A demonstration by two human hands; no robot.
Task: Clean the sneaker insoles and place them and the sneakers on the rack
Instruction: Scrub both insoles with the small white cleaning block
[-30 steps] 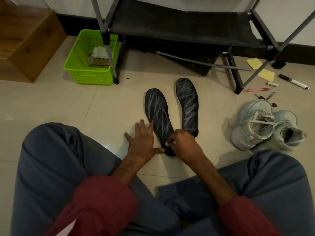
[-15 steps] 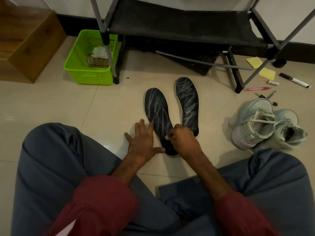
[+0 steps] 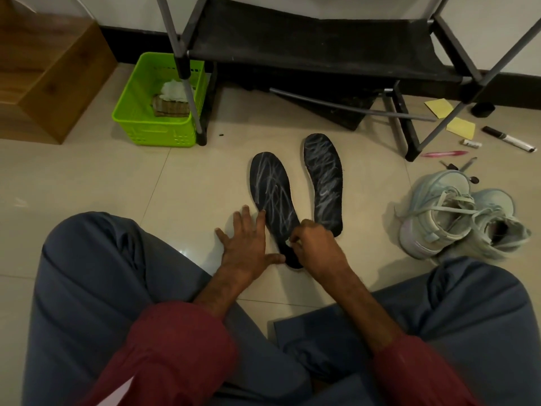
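Black, white-streaked insoles (image 3: 323, 177) lay side by side on the floor (image 3: 190, 177) at frame centre. The left hand (image 3: 248, 247) lay spread, bracing the lower insole (image 3: 272, 197) at its edge; the right hand (image 3: 314, 244) pinched a small white wad (image 3: 290, 242) at its heel. Long, firm heel-to-toe strokes would likely clean best.

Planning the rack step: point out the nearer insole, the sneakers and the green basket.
nearer insole (image 3: 270, 186), head view, scribbled forefoot.
sneakers (image 3: 433, 227), head view, laced upper.
green basket (image 3: 152, 133), head view, front wall.
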